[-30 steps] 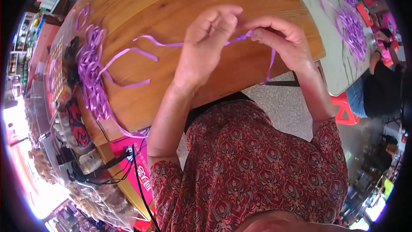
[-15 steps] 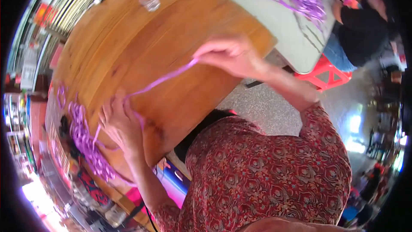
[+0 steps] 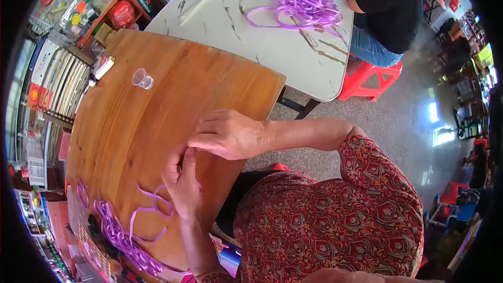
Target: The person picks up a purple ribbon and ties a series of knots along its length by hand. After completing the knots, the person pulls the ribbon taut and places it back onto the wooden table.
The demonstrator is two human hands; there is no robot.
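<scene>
Landmark: the wooden table [image 3: 157, 89], round-edged and warm brown, right in front of the seated person.
Left hand [image 3: 182, 183]: flat near the table's front edge, fingers curled down onto a purple ribbon [image 3: 152, 210] — pinching it, as far as I can see, though the grip itself is hidden under the hand.
Right hand [image 3: 228, 135]: laid across just above the left, palm down, fingers bent and pressing at the same spot; whether it grasps the ribbon I cannot tell.
Ribbon: the loose end loops on the wood just left of the left hand and runs to a heap of ribbon [image 3: 120, 238] at the table's left front edge.
Step in hand: I'd judge a fold or knot is being formed, both hands closed over one point of the strip.
Next move calls for: probably keeping the pinch firm while the free loop is drawn in — slack ribbon slips easily.
Plastic cup [image 3: 142, 79]: small, clear, alone toward the table's far side.
Packages and signs: beyond the table's left edge, shelves [image 3: 57, 89] of flat red and white packs; at the far left corner, a red bag [image 3: 122, 14] and coloured boxes.
Beyond the far edge: a pale marble-patterned table [image 3: 251, 36] with more purple ribbon [image 3: 304, 5], and a person in a black top [image 3: 395, 5] on a red stool [image 3: 369, 81].
</scene>
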